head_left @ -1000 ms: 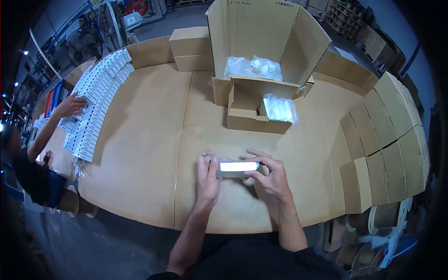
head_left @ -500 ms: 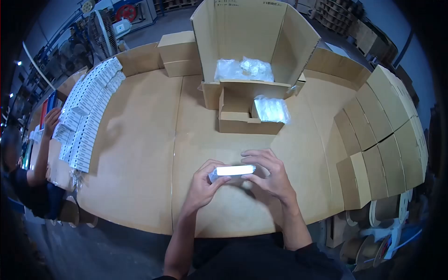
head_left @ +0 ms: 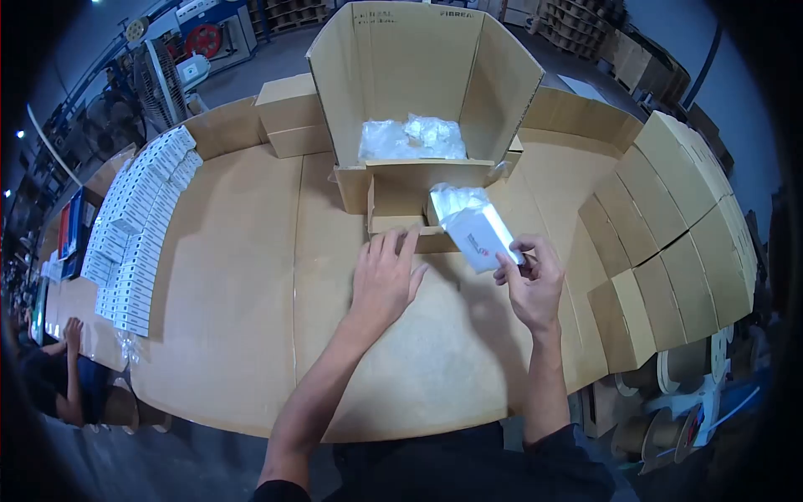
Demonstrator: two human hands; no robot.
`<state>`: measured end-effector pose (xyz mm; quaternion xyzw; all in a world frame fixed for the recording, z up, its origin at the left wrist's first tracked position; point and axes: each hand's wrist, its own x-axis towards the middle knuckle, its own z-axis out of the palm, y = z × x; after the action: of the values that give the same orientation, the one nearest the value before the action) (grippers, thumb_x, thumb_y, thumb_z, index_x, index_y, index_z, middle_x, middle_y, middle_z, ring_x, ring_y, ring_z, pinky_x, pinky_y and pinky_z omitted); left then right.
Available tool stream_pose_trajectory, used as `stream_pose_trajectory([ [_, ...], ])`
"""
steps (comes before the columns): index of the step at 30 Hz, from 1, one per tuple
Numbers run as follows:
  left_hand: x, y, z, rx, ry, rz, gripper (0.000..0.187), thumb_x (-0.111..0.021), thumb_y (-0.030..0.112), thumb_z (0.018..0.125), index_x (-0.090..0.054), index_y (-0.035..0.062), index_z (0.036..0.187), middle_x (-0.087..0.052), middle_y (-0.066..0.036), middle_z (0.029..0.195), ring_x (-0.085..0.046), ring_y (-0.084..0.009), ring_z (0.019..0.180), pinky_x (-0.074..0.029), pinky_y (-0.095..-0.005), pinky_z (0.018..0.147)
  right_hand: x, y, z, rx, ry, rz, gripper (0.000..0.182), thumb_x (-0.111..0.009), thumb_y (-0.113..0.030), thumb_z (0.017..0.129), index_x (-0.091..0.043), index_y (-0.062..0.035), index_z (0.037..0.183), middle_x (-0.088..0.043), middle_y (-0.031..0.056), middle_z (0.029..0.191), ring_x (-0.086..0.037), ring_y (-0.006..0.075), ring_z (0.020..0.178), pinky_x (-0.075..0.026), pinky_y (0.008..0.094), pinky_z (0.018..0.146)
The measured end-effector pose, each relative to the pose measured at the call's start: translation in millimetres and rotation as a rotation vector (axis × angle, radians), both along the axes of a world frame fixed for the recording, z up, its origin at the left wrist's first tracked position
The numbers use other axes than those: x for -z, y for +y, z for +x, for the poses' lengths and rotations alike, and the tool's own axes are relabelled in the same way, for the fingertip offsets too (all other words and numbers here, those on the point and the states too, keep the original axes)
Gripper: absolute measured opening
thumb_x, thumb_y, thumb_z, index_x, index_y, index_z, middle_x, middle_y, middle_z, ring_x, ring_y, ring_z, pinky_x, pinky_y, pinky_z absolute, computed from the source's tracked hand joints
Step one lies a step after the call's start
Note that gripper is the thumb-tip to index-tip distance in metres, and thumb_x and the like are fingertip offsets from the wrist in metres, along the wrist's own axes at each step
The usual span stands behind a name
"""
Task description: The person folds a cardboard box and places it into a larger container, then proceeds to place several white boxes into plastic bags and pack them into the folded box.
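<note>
My right hand (head_left: 535, 276) pinches the lower right end of a flat white box in a clear plastic bag (head_left: 478, 243). The bagged box is tilted, and small red and dark print shows on its face. Its far end overlaps the plastic-wrapped items (head_left: 456, 199) in the right part of a small open carton (head_left: 410, 243). My left hand (head_left: 385, 272) is open, palm down, with its fingertips right at the carton's front wall.
A large open carton (head_left: 414, 63) with plastic-wrapped contents (head_left: 410, 140) rises behind the small one. White boxes (head_left: 138, 226) are stacked along the left, brown cartons (head_left: 677, 243) along the right. Another person's hand (head_left: 74, 336) rests at the far left.
The white box has left my left hand and moved forward and right in my right hand. My left hand has reached forward to the small carton. The other person's arm has dropped lower.
</note>
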<state>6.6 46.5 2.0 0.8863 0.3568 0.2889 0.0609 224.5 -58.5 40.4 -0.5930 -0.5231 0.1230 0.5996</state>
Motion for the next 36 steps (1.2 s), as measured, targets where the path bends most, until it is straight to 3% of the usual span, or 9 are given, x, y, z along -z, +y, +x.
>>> stream_pose_trajectory([
  [3,9,18,14,-0.019,0.066,0.106,0.064,-0.076,0.026,0.088,-0.052,0.0071,0.145,-0.056,-0.015,0.132,-0.052,-0.0328,0.121,-0.042,-0.046,0.104,-2,9,0,0.02,-0.005,0.01,0.015,-0.069,0.006,0.093,-0.058,0.0048,0.102,-0.06,0.0106,0.097,-0.073,0.0171,0.07,-0.065,0.027,0.059],
  [8,22,10,5,-0.034,0.11,0.094,0.067,-0.076,0.021,0.087,-0.051,0.0167,0.149,-0.049,-0.019,0.141,-0.043,-0.0436,0.134,-0.04,-0.0527,0.112,-2,37,-19,0.009,-0.061,0.079,0.012,-0.065,0.008,0.094,-0.057,0.006,0.104,-0.058,0.0107,0.098,-0.074,0.0189,0.078,-0.066,0.0266,0.064],
  [12,24,5,-4,-0.022,0.091,0.058,0.074,-0.076,0.016,0.086,-0.048,0.0258,0.154,-0.044,-0.022,0.146,-0.033,-0.0501,0.144,-0.036,-0.0562,0.116,14,71,-30,0.032,-0.265,0.067,0.019,-0.069,0.006,0.089,-0.059,0.0028,0.104,-0.059,0.0152,0.092,-0.07,0.0305,0.078,-0.058,0.0396,0.061],
  [13,25,5,-6,-0.006,0.084,0.048,0.077,-0.076,0.014,0.085,-0.047,0.0273,0.155,-0.043,-0.022,0.147,-0.031,-0.0507,0.146,-0.035,-0.0576,0.117,17,79,-33,0.029,-0.295,0.097,0.02,-0.07,0.004,0.087,-0.06,0.0013,0.104,-0.06,0.0183,0.09,-0.066,0.0372,0.076,-0.053,0.0467,0.064],
  [16,29,8,-11,0.015,0.114,0.058,0.077,-0.076,0.015,0.085,-0.047,0.028,0.155,-0.042,-0.022,0.148,-0.032,-0.0511,0.146,-0.035,-0.058,0.117,22,91,-35,0.073,-0.526,0.105,0.017,-0.07,0.006,0.089,-0.06,0.0047,0.102,-0.062,0.0161,0.094,-0.072,0.0266,0.07,-0.063,0.0332,0.059],
  [21,40,13,-17,0.056,0.102,0.093,0.076,-0.075,0.013,0.085,-0.048,0.0308,0.155,-0.04,-0.021,0.152,-0.03,-0.0521,0.147,-0.037,-0.0607,0.116,27,97,-36,0.186,-0.604,-0.021,0.017,-0.078,-0.007,0.087,-0.063,-0.0003,0.09,-0.063,0.0143,0.081,-0.067,0.0273,0.068,-0.052,0.0417,0.054],
  [24,40,14,-19,0.059,0.158,0.11,0.074,-0.072,0.012,0.087,-0.048,0.0313,0.154,-0.041,-0.02,0.152,-0.031,-0.0528,0.147,-0.037,-0.0604,0.115,26,100,-37,0.167,-0.649,-0.114,0.016,-0.078,-0.008,0.087,-0.064,-0.0009,0.09,-0.064,0.0175,0.085,-0.067,0.0386,0.071,-0.055,0.0489,0.062],
  [28,46,18,-21,0.077,0.18,0.149,0.073,-0.068,0.01,0.087,-0.048,0.0311,0.155,-0.042,-0.021,0.152,-0.032,-0.0535,0.146,-0.039,-0.061,0.112,39,109,-38,0.15,-0.648,-0.197,0.014,-0.077,-0.007,0.085,-0.065,0.0006,0.086,-0.064,0.0174,0.082,-0.068,0.0396,0.071,-0.055,0.0495,0.063],
  [36,45,21,-21,0.063,0.219,0.181,0.073,-0.069,0.011,0.086,-0.05,0.0327,0.153,-0.042,-0.019,0.152,-0.035,-0.0514,0.144,-0.041,-0.057,0.111,36,102,-44,0.174,-0.733,-0.414,0.017,-0.069,-0.018,0.094,-0.077,-0.0036,0.09,-0.067,0.0155,0.109,-0.072,0.037,0.073,-0.058,0.0491,0.063],
])
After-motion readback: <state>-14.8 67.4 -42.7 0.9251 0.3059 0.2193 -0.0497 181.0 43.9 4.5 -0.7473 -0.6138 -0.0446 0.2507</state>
